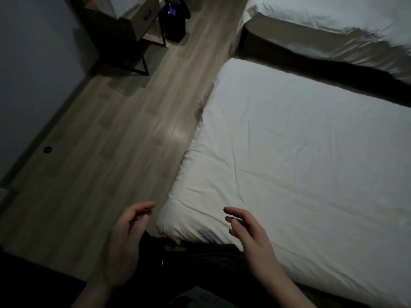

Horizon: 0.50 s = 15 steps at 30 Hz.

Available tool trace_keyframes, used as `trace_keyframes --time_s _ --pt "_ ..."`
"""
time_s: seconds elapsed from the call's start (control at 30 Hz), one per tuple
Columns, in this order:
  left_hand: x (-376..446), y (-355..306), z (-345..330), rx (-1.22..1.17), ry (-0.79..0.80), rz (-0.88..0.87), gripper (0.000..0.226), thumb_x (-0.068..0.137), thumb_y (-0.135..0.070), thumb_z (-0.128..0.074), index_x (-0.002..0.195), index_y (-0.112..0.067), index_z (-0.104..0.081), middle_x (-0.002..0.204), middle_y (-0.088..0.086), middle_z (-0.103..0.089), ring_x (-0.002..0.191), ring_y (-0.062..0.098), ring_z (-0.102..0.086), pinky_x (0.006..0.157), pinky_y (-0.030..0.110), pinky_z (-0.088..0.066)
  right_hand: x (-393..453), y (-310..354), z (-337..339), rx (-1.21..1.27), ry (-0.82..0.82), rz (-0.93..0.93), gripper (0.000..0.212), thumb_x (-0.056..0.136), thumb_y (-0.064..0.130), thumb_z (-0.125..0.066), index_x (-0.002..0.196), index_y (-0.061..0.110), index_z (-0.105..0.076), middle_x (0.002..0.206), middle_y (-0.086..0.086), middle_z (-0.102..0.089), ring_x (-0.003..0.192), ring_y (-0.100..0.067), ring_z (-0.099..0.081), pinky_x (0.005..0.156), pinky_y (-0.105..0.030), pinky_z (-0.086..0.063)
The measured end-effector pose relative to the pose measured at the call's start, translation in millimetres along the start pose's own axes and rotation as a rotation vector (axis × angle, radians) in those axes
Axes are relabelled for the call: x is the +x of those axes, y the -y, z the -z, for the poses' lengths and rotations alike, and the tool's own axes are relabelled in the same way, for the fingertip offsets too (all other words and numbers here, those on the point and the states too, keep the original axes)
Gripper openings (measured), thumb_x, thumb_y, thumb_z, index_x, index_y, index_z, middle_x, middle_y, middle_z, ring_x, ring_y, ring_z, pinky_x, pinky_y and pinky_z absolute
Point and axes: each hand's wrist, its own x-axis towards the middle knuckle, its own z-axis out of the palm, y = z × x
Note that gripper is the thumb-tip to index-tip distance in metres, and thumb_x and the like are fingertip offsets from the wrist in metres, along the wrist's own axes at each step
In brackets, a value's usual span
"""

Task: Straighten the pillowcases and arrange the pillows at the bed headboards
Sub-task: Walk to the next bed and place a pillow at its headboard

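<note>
A bed with a white, lightly wrinkled sheet (300,152) fills the right half of the head view. Its near left corner bulges like a pad. A second bed with rumpled white bedding (329,21) lies at the top right, across a dark gap. No separate pillow is plainly visible. My left hand (126,238) hovers over the floor just left of the near bed's corner, fingers apart and empty. My right hand (249,232) hovers above the sheet at that corner, fingers apart, holding nothing.
Wood-look floor (115,141) runs along the left of the beds. A small bedside table on black legs (144,30) and a dark waste bin (175,25) stand at the top. A grey wall (33,74) borders the left. My dark clothing fills the bottom.
</note>
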Motion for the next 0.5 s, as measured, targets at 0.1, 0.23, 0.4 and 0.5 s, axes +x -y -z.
trace_keyframes --time_s 0.1,0.23,0.4,0.5 --pt "47.5 20.0 36.8 0.014 0.077 0.029 0.024 0.097 -0.016 -0.055 0.112 -0.024 -0.071 0.111 -0.016 -0.075 0.109 0.007 -0.068 0.092 0.012 -0.049 19.4 8.8 -40.9 0.020 -0.060 -0.027 0.033 0.090 0.052 -0.056 0.119 0.044 -0.070 0.125 0.013 -0.071 0.125 -0.008 -0.063 0.109 -0.051 -0.049" --pt "109.1 35.4 85.7 0.027 0.231 0.018 0.025 0.089 -0.021 -0.055 0.103 -0.032 -0.073 0.105 -0.003 -0.075 0.097 -0.008 -0.067 0.084 0.005 -0.047 43.8 17.6 -117.0 0.075 -0.204 -0.057 0.029 0.092 0.047 -0.057 0.117 0.044 -0.071 0.124 0.014 -0.071 0.123 -0.008 -0.063 0.109 -0.052 -0.049" --pt "162.5 35.4 161.5 0.040 0.330 -0.009 0.036 0.083 -0.046 -0.057 0.105 -0.023 -0.072 0.108 -0.009 -0.074 0.099 0.002 -0.068 0.085 0.007 -0.048 58.3 38.4 -207.9 0.129 -0.298 -0.072 0.025 0.098 0.036 -0.060 0.120 0.041 -0.071 0.123 0.011 -0.072 0.122 -0.009 -0.063 0.109 -0.051 -0.049" --pt "196.4 25.3 189.0 0.066 0.357 -0.040 0.025 0.087 -0.034 -0.058 0.105 -0.023 -0.072 0.107 -0.007 -0.073 0.099 0.001 -0.067 0.084 0.005 -0.047 65.1 52.5 -239.8 0.150 -0.335 -0.069 0.025 0.104 0.026 -0.060 0.117 0.043 -0.072 0.125 0.012 -0.072 0.123 -0.008 -0.064 0.109 -0.049 -0.050"
